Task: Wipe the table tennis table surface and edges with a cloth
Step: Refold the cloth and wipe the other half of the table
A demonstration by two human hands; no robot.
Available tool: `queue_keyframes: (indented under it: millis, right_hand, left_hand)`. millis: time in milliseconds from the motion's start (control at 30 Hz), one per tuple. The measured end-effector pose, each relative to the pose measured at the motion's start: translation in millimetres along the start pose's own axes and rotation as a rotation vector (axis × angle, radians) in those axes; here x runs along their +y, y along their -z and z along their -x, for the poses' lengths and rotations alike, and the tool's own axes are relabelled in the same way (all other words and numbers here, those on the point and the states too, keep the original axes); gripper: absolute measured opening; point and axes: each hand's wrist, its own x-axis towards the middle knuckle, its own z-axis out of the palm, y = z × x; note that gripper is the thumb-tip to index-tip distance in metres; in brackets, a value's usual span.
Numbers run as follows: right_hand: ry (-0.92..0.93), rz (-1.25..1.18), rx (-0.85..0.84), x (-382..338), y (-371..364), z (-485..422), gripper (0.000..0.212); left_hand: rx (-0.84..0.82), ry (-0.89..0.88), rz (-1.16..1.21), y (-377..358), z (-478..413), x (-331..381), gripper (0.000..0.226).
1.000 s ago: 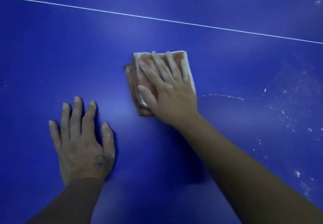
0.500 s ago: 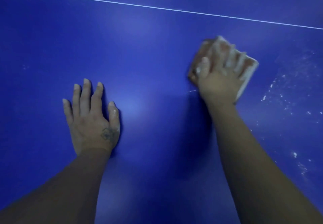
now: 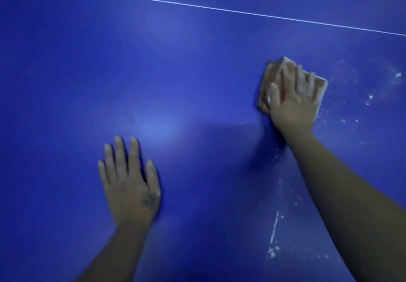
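Mid-wipe: right hand presses cloth, grip released; left hand flat on tabletop; next, likely the near-right dust

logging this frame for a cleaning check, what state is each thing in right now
cloth, folded, flat on the table under the right hand
right hand, fingers straight, pressing on the cloth
left hand, flat, palm down on the table, holding nothing
table, dusted on its right part
white specks, scattered right of the cloth and beside the right forearm
white line, unbroken across the far side
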Motion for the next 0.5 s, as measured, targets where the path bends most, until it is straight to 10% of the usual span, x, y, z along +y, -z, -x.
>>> queue_keyframes:
  millis: [167,500]
  right_hand:
    - [-0.204,-0.047,0.066,-41.5,-12.0,26.6,0.067]
    - [0.811,-0.185,-0.072,-133.6,-40.7,156.1,0.063]
  left_hand:
    - [-0.078,-0.039,-0.028,-3.1,67.1,-2.4,0.068]
    - [0.004,-0.079,-0.044,-15.2,68.9,-13.6,0.066]
